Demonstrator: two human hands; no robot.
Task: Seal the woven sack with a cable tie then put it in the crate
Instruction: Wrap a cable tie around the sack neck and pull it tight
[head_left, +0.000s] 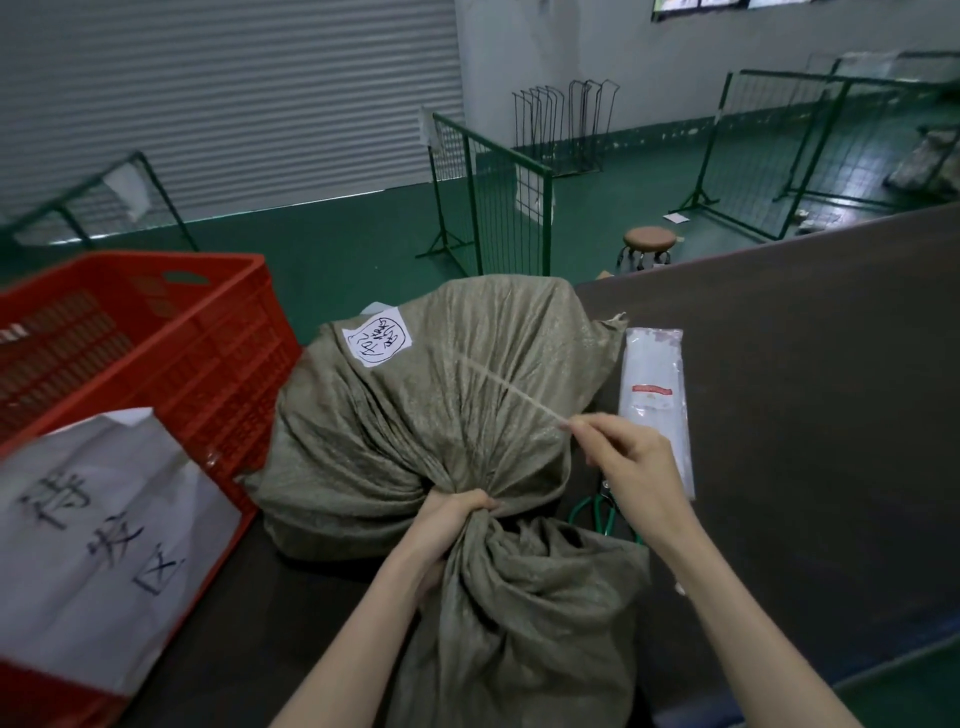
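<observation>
A full olive-green woven sack (415, 415) lies on the dark table, a white handwritten label on its far side. My left hand (457, 514) is clenched around the gathered neck of the sack, and the loose mouth fabric spills toward me. My right hand (623, 457) pinches one end of a thin white cable tie (509, 387), which slants up and left over the sack. The red plastic crate (197, 332) stands at the left, beside the sack.
A clear pack of white cable ties (657, 405) lies right of the sack. Green-handled scissors (597, 512) peek out under my right wrist. A white paper sign (98, 530) hangs on the crate's near wall. Green mesh fences (493, 192) and a round stool (649, 247) stand on the floor beyond the table (805, 415).
</observation>
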